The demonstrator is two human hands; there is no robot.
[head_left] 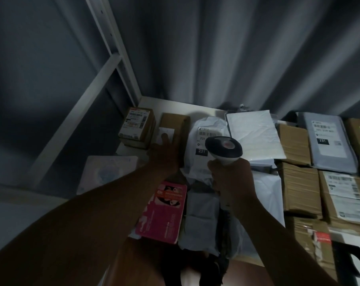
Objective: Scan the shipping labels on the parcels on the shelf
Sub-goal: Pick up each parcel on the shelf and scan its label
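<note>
Brown cardboard and grey plastic mailers pretty much cover this shelf (175, 104), all of it in dim light, with a grey curtain (216, 48) hanging behind and a white metal upright (113, 48) at the left corner.

Only the head camera here, so that's all I've got. My right hand (230, 180) has its grip wrapped round the handle of the barcode scanner (223, 150), whose dark head sits right over the white poly mailer (206, 141) in the middle. That mailer's shipping label (208, 133) reads 231, and the scanner head covers part of it.

My left hand (164, 153) is stretched out with relaxed fingers, resting on the small brown box (175, 124) just left of the mailer, fingertips at a white label (166, 133) on its top. Nothing is clenched there, it's just laid flat.

Further left sits another cardboard box (137, 129) with a printed label on top. To the right of the mailer lies a flat white envelope (255, 135), then stacked brown cartons (294, 145) and a grey mailer (329, 141) also marked 231. Closer to me there's a pink box (164, 213) beside a grey poly bag (201, 213).
</note>
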